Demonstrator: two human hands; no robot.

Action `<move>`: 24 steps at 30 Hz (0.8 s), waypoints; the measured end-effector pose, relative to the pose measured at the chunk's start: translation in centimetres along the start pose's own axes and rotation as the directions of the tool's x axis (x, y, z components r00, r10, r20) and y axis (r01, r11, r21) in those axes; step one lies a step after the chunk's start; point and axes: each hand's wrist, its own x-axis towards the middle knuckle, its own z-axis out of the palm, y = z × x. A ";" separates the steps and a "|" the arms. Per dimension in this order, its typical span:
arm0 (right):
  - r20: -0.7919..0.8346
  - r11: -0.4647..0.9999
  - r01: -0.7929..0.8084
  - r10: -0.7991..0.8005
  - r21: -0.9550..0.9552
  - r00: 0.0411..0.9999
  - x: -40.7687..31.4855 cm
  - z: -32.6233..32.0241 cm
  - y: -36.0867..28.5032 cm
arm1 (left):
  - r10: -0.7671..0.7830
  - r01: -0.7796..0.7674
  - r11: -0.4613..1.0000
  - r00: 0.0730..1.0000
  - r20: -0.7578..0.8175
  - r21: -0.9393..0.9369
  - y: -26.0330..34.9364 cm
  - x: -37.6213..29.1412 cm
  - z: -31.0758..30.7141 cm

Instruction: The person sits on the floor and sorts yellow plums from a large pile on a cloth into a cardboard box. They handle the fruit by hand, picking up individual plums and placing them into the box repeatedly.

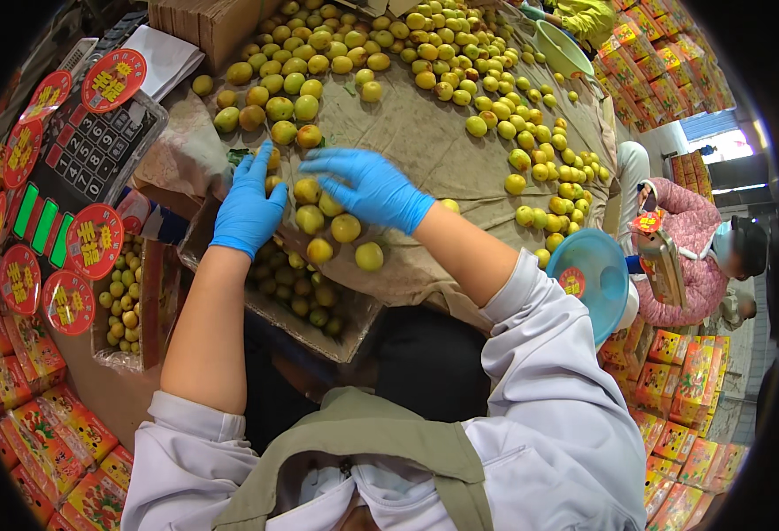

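Note:
Many yellow-green jujube-like fruits [294, 83] lie spread on a cloth-covered table [389, 123]. My left hand [250, 202], in a blue glove, is flat with its fingers stretched out beside a few fruits at the table's near left. Opposite it, my right hand [366, 186], gloved as well and slightly blurred, hovers palm down by a small group of fruits [309, 219], its fingers apart. That group lies between and below the two hands. Under the table's near edge a cardboard box [356, 325] holds more of the fruits.
Left are a scale's keypad [91, 149] with round red stickers, and a fruit-filled box [152, 312]. A cardboard stack [203, 26] stands at the back. Right are a blue basin [588, 279], a green basin [562, 48] and a person in a pink jacket [688, 212]. Printed cartons [678, 378] are piled around.

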 end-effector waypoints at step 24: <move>-0.042 0.611 -0.505 0.611 -0.610 0.791 5.9 -12.4 15.5 | -0.005 0.057 0.711 0.997 0.076 -0.701 0.9 0.0 0.2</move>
